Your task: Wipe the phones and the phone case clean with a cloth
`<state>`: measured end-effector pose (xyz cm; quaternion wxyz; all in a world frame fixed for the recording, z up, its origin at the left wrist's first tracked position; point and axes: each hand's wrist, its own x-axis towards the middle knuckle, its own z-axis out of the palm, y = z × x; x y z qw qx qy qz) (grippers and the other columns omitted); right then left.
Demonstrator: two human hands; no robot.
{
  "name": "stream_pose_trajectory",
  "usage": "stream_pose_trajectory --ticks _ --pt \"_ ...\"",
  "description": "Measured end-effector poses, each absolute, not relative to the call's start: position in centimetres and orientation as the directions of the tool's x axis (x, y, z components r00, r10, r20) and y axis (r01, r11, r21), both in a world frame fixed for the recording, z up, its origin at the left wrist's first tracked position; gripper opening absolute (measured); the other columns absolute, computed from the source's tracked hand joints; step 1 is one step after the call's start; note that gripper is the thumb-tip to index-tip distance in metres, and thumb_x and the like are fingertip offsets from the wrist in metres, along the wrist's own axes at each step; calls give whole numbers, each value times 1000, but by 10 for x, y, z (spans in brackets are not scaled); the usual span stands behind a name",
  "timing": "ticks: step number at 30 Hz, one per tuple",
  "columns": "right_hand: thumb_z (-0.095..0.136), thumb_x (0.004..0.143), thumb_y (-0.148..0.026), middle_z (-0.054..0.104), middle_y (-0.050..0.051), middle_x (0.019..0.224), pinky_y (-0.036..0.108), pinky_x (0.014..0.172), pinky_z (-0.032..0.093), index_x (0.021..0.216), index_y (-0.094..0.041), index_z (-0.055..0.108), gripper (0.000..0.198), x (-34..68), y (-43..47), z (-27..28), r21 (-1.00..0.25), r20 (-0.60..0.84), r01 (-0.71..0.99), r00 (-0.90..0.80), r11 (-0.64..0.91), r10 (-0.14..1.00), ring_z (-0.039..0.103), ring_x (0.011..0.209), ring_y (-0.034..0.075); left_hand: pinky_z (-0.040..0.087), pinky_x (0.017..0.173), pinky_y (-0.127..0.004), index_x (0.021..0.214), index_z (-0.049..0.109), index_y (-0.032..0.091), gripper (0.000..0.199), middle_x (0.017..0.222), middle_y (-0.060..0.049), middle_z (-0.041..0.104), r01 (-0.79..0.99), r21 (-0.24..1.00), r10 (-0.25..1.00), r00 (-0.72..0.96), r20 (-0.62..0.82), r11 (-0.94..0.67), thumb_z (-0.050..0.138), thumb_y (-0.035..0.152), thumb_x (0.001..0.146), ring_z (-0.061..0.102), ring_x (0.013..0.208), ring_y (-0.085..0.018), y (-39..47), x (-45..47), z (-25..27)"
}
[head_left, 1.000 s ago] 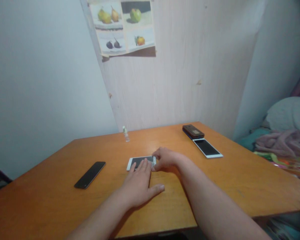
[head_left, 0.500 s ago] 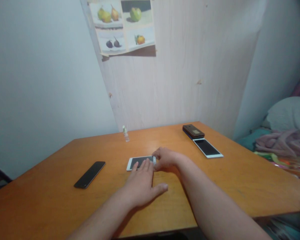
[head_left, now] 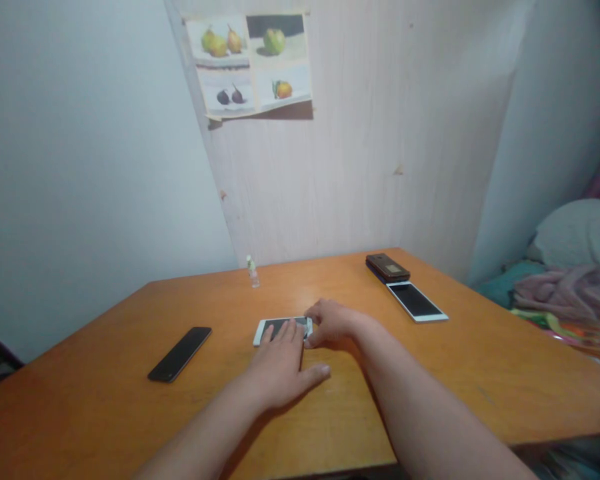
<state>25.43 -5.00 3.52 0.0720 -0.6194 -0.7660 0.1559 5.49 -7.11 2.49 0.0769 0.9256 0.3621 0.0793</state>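
A white smartphone (head_left: 266, 328) with a dark screen lies flat near the middle of the table. My left hand (head_left: 280, 373) rests over its screen, fingers stretched out and thumb spread to the side. Something pale shows by those fingertips, too small to make out. At the phone's right end, my right hand (head_left: 333, 325) holds the edge between thumb and fingers. Left of both hands lies a black smartphone (head_left: 181, 355), screen up.
The wooden table (head_left: 105, 400) meets the wall at the back. A small clear bottle (head_left: 253, 273) stands there. On the right lie a white tablet (head_left: 417, 302) and a brown phone case (head_left: 387, 267) on a dark item. Bedding (head_left: 555, 290) is beyond the right edge.
My left hand has shifted slightly left and down across the screen. The right hand keeps its hold on the phone's end. The whole view has tilted up a little.
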Motion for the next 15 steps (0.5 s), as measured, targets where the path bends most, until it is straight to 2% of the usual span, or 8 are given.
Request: stream_pose_trajectory --ticks 3,5,10,15 --pt "76 62 -58 70 2 94 24 66 42 94 -26 74 46 254 -50 35 -330 -73 925 -224 189 972 62 86 20 29 113 -54 128 59 26 57 136 -10 61 572 321 635 761 137 -755 48 66 88 54 126 -33 -63 46 31" --pt "76 63 -58 70 3 97 24 67 41 95 -25 74 46 254 -49 35 -313 -72 932 -217 184 974 62 89 21 39 107 -46 124 62 27 49 128 -7 66 537 423 644 747 165 -731 51 60 89 61 116 -29 -51 35 32" --pt "76 63 -62 69 3 96 24 67 41 94 -24 72 49 255 -47 36 -292 -84 937 -223 190 971 62 87 21 42 108 -41 132 59 17 60 139 -13 60 536 651 819 514 254 -538 53 58 88 56 127 -30 -12 5 21" --pt "80 60 -60 68 5 100 25 71 43 94 -23 73 51 255 -51 34 -319 -27 924 -231 210 973 62 91 22 40 112 -41 139 51 12 68 144 -15 55 540 690 848 485 213 -483 54 56 88 53 131 -27 6 -9 4"
